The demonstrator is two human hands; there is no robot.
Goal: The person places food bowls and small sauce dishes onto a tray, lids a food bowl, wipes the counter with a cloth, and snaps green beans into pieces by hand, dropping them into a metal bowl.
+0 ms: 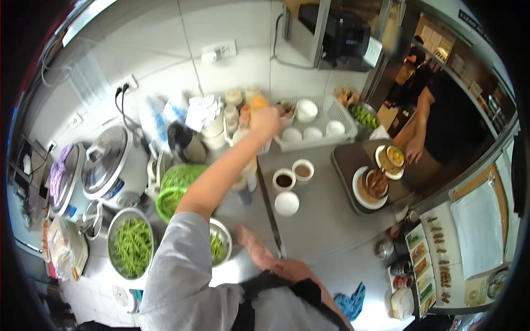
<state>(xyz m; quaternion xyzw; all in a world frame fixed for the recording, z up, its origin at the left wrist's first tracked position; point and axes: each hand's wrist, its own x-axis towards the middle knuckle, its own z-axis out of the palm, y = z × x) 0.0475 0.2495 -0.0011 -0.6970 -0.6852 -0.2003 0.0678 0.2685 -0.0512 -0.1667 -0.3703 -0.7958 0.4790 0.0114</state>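
1. A stainless-steel counter [317, 237] spans the workspace.
2. Nearest, the right hand [251, 243] is low over it, beside a metal bowl [227, 234] of cut greens; blur hides whether its fingers are spread or curled.
3. Beyond are a cup of dark sauce [284, 179] and a white bowl [286, 204].
4. Farther back, the left hand [266, 122] reaches an orange-topped container [259, 101] among condiment bottles, left of a plastic basket [335, 110]; I cannot tell its grip.
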